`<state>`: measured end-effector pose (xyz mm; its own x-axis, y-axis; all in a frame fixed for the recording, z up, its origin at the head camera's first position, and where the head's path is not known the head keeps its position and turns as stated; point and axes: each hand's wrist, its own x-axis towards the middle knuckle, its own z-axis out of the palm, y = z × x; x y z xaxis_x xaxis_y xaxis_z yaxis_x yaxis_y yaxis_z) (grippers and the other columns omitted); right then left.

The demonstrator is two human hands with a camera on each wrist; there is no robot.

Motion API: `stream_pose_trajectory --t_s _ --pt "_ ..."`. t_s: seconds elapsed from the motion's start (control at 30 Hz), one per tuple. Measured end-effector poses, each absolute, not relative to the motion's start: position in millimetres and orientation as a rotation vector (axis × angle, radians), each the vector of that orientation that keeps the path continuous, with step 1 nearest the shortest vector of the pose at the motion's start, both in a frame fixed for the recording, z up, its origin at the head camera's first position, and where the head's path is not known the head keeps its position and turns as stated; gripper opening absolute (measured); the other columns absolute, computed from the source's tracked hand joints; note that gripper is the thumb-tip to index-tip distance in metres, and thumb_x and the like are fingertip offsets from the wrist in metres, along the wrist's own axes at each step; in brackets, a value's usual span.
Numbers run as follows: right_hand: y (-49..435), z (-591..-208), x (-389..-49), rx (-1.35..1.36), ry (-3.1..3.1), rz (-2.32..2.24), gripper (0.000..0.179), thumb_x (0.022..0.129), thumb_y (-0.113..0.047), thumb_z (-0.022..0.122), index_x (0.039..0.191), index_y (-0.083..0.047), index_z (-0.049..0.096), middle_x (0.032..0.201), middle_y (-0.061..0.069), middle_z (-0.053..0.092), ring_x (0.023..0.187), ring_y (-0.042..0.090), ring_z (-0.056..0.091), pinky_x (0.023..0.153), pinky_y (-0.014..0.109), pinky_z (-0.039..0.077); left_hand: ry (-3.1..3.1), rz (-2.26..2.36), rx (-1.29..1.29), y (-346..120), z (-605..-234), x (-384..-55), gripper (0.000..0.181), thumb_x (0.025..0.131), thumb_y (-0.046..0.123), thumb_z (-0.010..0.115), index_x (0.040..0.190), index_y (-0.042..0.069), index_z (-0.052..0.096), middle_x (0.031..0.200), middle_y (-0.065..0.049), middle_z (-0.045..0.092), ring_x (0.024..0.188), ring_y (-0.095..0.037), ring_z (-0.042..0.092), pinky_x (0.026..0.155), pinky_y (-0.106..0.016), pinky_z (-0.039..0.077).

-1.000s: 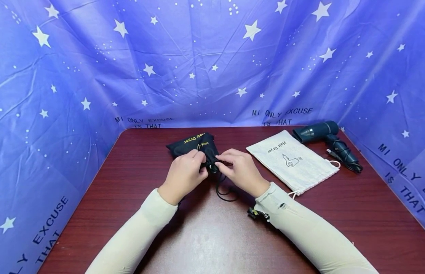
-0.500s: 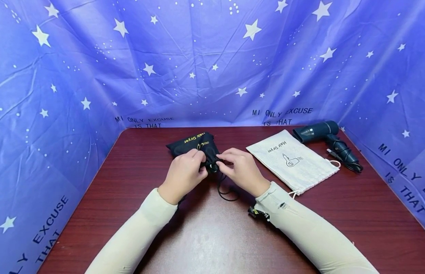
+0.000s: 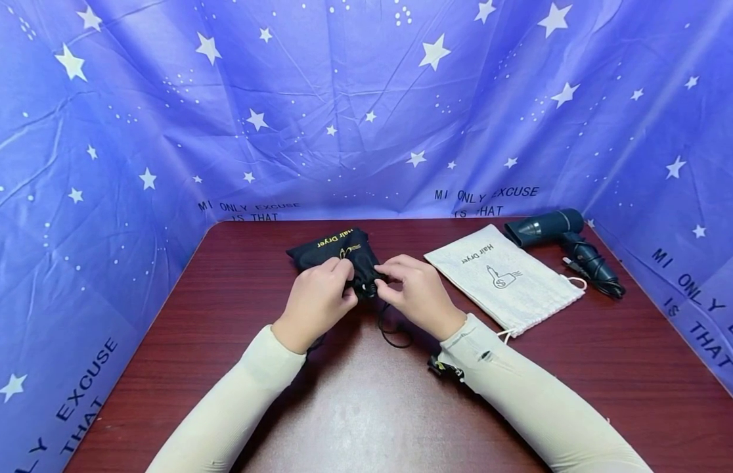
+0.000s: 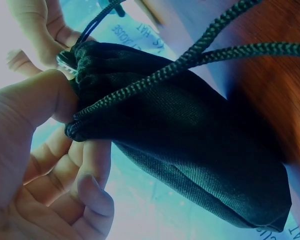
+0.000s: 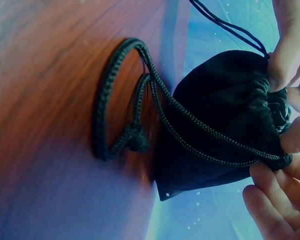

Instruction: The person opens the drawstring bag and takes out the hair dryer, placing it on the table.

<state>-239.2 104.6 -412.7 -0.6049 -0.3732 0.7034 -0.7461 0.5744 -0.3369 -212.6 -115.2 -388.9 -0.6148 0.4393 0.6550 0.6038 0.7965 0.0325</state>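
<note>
A black fabric drawstring bag [image 3: 328, 253] with yellow "Hair Dryer" print lies toward the back of the table, its gathered mouth facing me. My left hand [image 3: 316, 299] pinches the left side of that mouth between thumb and fingers. On the opposite side, my right hand [image 3: 422, 295] pinches the rim where the cords come out. The mouth is bunched, and something dark and shiny inside it shows in the right wrist view; its kind cannot be made out. A knotted black cord [image 5: 102, 100] hangs from the right side in a loop, and a second cord [image 4: 97, 22] leaves the other side.
To the right a white drawstring bag [image 3: 490, 279] printed "Hair Dryer" lies flat. A dark hair dryer [image 3: 546, 226] with its cable wound round the handle lies beyond it. Blue star-patterned cloth [image 3: 343, 151] surrounds the reddish-brown table [image 3: 224, 302].
My right fingertips have moved very slightly right with the bag's rim, so the mouth is a little wider. The hanging cord loop has shifted a bit to the right. The left hand stays put.
</note>
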Motion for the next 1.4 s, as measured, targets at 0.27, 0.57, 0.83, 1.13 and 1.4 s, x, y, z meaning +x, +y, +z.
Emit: stream_pose_trajectory --t_s 0.27,0.57,0.83,1.13,1.4 --pt "105.2 -413.5 -239.7 0.891 -2.198 0.826 0.021 0.084 -0.013 0.08 0.104 -0.007 0.081 0.098 0.0 0.075 0.082 0.009 0.073 0.072 0.025 0.06 -2.319 -0.327 -0.76 -115.1 -390.3 -213.2 0.025 0.072 0.005 0.075 0.078 0.013 0.052 0.069 0.002 0.049 0.052 -0.016 0.05 0.049 -0.034 0.043" --pt "106.7 -414.5 -240.2 0.886 -2.186 0.8 0.019 0.084 -0.015 0.079 0.102 -0.007 0.08 0.096 0.0 0.074 0.081 0.009 0.073 0.072 0.025 0.06 -2.303 -0.328 -0.757 -115.9 -391.2 -213.2 0.026 0.072 0.005 0.075 0.078 0.012 0.051 0.068 0.002 0.048 0.052 -0.016 0.05 0.048 -0.034 0.042" --pt "107.4 -414.3 -240.2 0.88 -2.194 0.809 0.019 0.085 -0.016 0.079 0.102 -0.008 0.08 0.096 -0.001 0.074 0.08 0.009 0.073 0.072 0.024 0.06 -2.308 -0.325 -0.759 -115.5 -390.0 -212.5 0.026 0.072 0.004 0.074 0.078 0.012 0.051 0.069 0.001 0.048 0.053 -0.017 0.051 0.048 -0.034 0.042" --pt "107.9 -414.1 -240.7 0.881 -2.179 0.821 0.019 0.083 -0.014 0.08 0.101 -0.008 0.08 0.096 -0.001 0.075 0.079 0.008 0.073 0.07 0.024 0.06 -2.318 -0.318 -0.756 -116.7 -390.7 -213.1 0.025 0.072 0.004 0.074 0.079 0.012 0.051 0.069 0.001 0.048 0.052 -0.018 0.051 0.048 -0.035 0.042" --pt "109.2 -414.3 -241.5 0.876 -2.183 0.824 0.018 0.083 -0.013 0.08 0.099 -0.008 0.08 0.095 -0.001 0.074 0.078 0.008 0.073 0.07 0.023 0.059 -2.325 -0.314 -0.758 -116.7 -389.3 -212.4 0.026 0.072 0.004 0.074 0.079 0.012 0.051 0.069 0.001 0.048 0.052 -0.018 0.051 0.048 -0.035 0.043"
